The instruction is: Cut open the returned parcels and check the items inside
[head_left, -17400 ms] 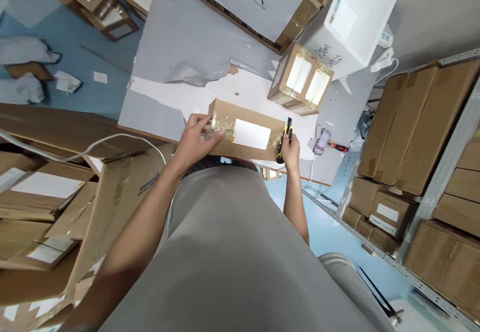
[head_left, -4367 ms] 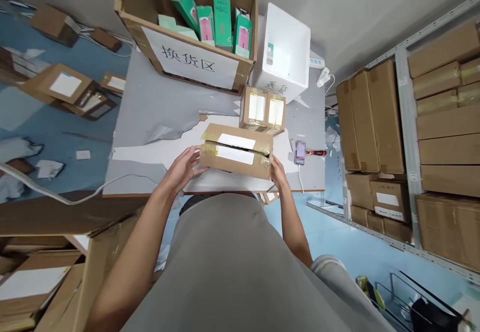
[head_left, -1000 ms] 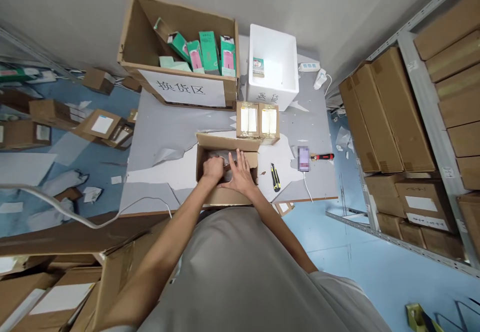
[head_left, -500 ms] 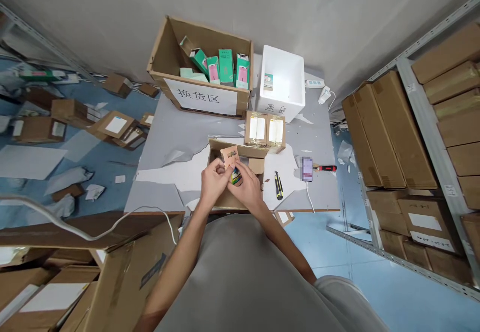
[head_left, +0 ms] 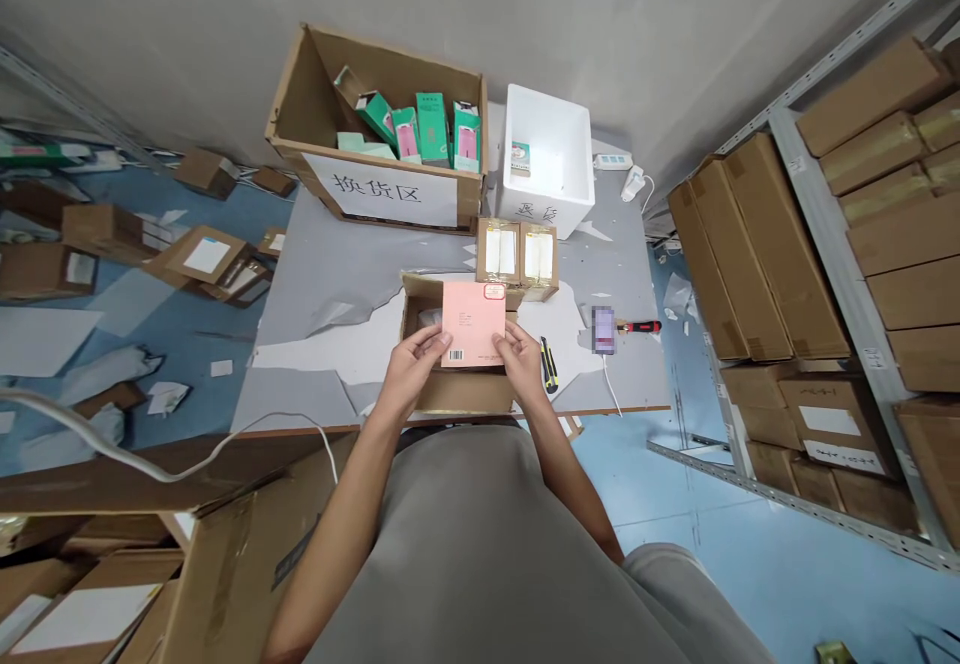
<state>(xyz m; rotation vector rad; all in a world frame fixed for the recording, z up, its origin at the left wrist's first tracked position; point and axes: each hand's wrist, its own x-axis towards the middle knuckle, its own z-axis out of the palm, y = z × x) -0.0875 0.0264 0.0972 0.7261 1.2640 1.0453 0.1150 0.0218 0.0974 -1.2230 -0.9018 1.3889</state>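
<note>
A flat pink square card (head_left: 473, 322), with a barcode at its lower left and a red-outlined label at its upper right, is spread between my two hands. My left hand (head_left: 411, 369) pinches its left edge, thumb on the near face. On the opposite edge, my right hand (head_left: 521, 359) grips it the same way. Whether it is a single card or a thin booklet I cannot tell. Beneath it stands an open cardboard box (head_left: 469, 392), its inside largely hidden by the card. A yellow-and-black utility knife (head_left: 549, 365) lies just right of my right hand.
Behind are two small taped boxes (head_left: 498, 250), a large carton (head_left: 285, 129) of green boxes, and a white foam bin (head_left: 583, 159). A phone (head_left: 603, 330) on a cable and a red-handled tool (head_left: 643, 327) lie at right. Shelving (head_left: 810, 184) with cartons flanks the table (head_left: 300, 284).
The small printed orange-pink piece between my fingers has given way to a larger pink square face. My hands have moved apart to its two sides, and the view has shifted slightly.
</note>
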